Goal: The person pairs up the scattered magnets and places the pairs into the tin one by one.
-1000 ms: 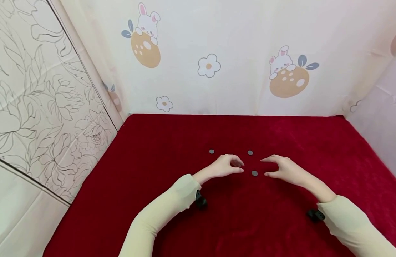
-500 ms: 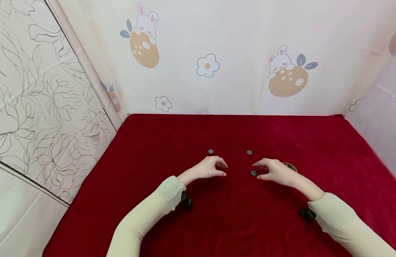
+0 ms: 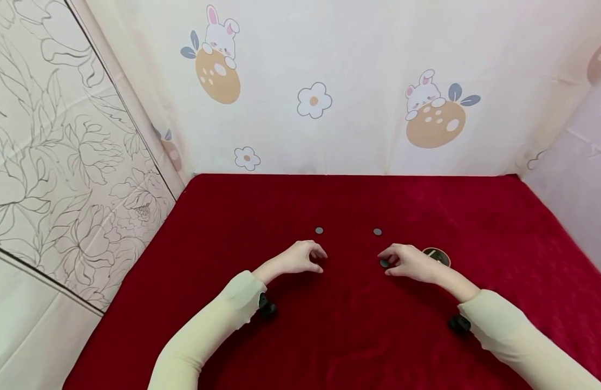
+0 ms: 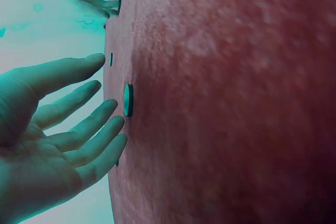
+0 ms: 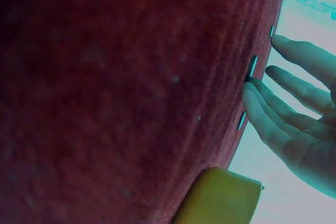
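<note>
Small grey discs lie on red cloth. My left hand (image 3: 296,257) hovers low with loosely bent fingers, thumb apart, holding nothing. In the left wrist view, a disc (image 4: 128,99) is just beyond its fingertips; the hand hides this one in the head view. Behind that hand is another disc (image 3: 319,230). My right hand (image 3: 411,262) reaches in from the right, thumb and fingers spread around a near disc (image 3: 384,263). The right wrist view shows its fingertips right at a disc (image 5: 253,67). A further disc (image 3: 377,232) lies behind it.
A round thing (image 3: 437,255) with a dark top and gold rim stands behind my right hand; its side is yellow (image 5: 220,198) in the right wrist view. A bunny-print curtain (image 3: 359,135) hangs at the back, a flower-drawn panel (image 3: 96,146) at the left.
My left hand has moved left, away from the near disc. My right hand has shifted a little left, its fingers now about that disc. The round thing has come into view behind it.
</note>
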`<action>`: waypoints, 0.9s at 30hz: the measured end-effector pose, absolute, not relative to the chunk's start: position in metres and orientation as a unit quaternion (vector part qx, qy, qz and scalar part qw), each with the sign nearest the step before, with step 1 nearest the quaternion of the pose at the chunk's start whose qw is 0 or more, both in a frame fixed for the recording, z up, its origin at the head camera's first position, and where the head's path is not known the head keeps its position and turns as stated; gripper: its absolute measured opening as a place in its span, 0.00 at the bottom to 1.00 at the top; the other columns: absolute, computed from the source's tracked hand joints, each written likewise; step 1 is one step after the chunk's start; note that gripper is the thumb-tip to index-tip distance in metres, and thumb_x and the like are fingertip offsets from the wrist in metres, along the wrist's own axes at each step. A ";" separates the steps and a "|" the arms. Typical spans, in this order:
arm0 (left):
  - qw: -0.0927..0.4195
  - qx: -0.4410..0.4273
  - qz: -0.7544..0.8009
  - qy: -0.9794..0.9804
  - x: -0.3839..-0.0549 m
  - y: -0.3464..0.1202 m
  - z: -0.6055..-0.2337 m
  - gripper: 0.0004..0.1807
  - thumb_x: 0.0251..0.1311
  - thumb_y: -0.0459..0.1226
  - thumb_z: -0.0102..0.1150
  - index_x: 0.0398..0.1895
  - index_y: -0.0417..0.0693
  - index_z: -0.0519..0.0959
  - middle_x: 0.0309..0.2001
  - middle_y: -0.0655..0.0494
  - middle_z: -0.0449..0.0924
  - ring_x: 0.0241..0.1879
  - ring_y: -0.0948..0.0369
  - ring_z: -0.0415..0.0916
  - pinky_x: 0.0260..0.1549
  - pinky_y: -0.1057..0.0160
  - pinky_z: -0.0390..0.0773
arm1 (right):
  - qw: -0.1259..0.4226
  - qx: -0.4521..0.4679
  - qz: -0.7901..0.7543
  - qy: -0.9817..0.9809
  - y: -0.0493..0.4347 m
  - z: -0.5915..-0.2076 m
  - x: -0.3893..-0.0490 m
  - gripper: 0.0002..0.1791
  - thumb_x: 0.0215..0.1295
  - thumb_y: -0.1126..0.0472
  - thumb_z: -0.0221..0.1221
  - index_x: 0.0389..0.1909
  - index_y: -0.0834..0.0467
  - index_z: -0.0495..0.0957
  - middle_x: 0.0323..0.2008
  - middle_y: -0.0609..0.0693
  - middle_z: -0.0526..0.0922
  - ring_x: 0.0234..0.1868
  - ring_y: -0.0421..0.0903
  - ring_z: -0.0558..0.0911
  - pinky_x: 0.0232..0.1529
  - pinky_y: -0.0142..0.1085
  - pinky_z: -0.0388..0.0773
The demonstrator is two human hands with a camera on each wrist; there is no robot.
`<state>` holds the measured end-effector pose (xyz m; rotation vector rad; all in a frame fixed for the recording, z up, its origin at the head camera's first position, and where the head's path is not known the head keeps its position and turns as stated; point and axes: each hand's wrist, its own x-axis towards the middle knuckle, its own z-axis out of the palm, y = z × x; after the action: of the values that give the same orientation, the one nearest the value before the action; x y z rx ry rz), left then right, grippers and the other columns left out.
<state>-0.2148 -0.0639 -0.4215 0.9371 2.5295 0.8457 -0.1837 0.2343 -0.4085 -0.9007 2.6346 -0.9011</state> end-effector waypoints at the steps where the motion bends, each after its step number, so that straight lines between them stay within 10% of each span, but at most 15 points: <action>1: 0.159 0.327 0.296 0.883 -0.215 -0.065 -0.421 0.16 0.48 0.36 0.64 0.42 0.44 0.78 0.41 0.55 0.77 0.39 0.61 0.73 0.37 0.71 0.71 | 0.106 -0.306 -0.305 0.896 0.234 -0.409 -0.184 0.17 0.51 0.68 0.61 0.42 0.72 0.74 0.35 0.56 0.75 0.34 0.50 0.76 0.30 0.30 0.74; 27: 0.167 0.322 0.262 0.894 -0.220 -0.066 -0.428 0.10 0.45 0.32 0.66 0.33 0.41 0.82 0.30 0.55 0.80 0.31 0.64 0.75 0.29 0.73 0.72 | 0.068 -0.282 -0.265 0.920 0.226 -0.414 -0.189 0.06 0.45 0.72 0.62 0.28 0.66 0.79 0.25 0.51 0.75 0.25 0.43 0.76 0.27 0.30 0.72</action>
<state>-0.2196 -0.0655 -0.4282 0.9164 2.5457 0.7465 -0.1891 0.2258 -0.4138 -0.8499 2.7709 -0.7974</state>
